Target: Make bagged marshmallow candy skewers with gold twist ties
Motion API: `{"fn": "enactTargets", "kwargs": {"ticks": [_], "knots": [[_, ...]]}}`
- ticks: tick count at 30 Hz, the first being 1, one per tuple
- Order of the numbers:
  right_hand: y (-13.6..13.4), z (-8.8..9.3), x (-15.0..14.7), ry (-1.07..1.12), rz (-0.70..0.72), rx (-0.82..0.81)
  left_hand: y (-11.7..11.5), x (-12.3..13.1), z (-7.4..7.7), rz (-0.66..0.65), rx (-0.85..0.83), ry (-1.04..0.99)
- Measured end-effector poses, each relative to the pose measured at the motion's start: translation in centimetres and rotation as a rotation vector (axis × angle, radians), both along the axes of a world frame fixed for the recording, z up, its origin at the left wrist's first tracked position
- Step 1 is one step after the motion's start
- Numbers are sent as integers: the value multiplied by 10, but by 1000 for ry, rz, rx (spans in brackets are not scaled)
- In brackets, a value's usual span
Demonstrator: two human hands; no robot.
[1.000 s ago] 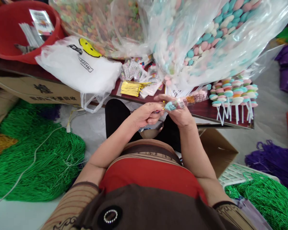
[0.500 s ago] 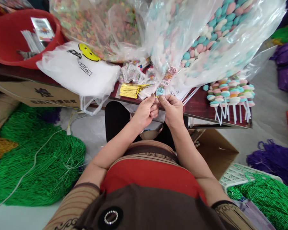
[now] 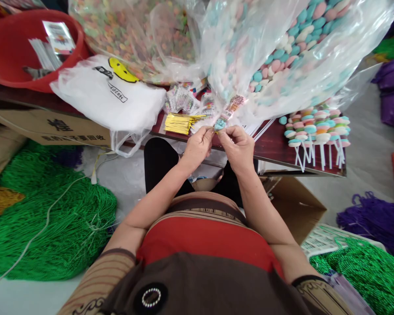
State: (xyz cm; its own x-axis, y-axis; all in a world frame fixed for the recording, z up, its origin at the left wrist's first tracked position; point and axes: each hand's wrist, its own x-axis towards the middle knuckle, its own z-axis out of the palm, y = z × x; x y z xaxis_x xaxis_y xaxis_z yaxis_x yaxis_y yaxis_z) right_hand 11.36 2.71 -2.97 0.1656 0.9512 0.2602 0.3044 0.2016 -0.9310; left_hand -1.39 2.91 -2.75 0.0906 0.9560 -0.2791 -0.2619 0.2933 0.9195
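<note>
A small clear printed packet of candy (image 3: 229, 111) lies over the table's front edge, its near end gathered toward me. At that end my left hand (image 3: 198, 145) is closed in a pinch, with a bit of yellow twist tie showing by its fingertips. My right hand (image 3: 239, 143) pinches at the same spot from the other side, thumb and forefinger together. The fingers partly hide the tie and the packet's end. Left of the packet lies a bundle of yellow twist ties (image 3: 180, 124), with several small printed wrappers (image 3: 180, 99) behind it.
Big clear bags of candy (image 3: 295, 57) stand along the back. Marshmallow-like candies on white sticks (image 3: 318, 127) lie on the table's right end. A white plastic bag (image 3: 108, 100) and a red basin (image 3: 6, 52) sit at left. Green cord (image 3: 52, 218) covers the floor below.
My fingers have shifted around the packet's gathered end; the right hand has turned a little, its knuckles now raised. The packet has tilted slightly right. The view has moved a little.
</note>
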Motion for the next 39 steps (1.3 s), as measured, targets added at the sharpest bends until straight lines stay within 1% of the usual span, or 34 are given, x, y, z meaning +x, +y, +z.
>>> {"fn": "enactTargets", "kwargs": {"ticks": [3,7,9,12,17,20,22,24,27,30,33,35,36,37,39], "knots": [[-2,2,0,-36,19,2,0,3,5,2,29,16],[-4,-2,2,-91,82,71,1,4,14,14,-88,-80],[-3,-6,4,-212,105,143,1,4,18,18,-131,-99],[4,-12,8,-459,111,242,1,3,23,28,-176,-108],[16,-15,12,-787,108,348,-1,5,26,62,-207,-144],[21,-14,11,-905,100,390,-1,5,26,98,-203,-128],[23,-12,8,-904,89,381,-2,5,24,109,-151,-82],[24,-8,4,-825,70,340,-4,4,19,100,-44,-26],[20,5,-4,-590,30,215,-6,2,6,64,163,79],[15,18,-12,-274,39,26,-4,-2,-11,65,391,247],[11,25,-15,112,93,-169,4,-11,-22,131,650,415],[8,28,-15,331,156,-277,12,-20,-22,145,821,471],[6,29,-14,408,206,-330,16,-24,-19,137,892,487],[4,31,-13,459,265,-383,19,-29,-14,127,956,501],[0,34,-12,505,389,-469,23,-38,3,115,1037,540]]}}
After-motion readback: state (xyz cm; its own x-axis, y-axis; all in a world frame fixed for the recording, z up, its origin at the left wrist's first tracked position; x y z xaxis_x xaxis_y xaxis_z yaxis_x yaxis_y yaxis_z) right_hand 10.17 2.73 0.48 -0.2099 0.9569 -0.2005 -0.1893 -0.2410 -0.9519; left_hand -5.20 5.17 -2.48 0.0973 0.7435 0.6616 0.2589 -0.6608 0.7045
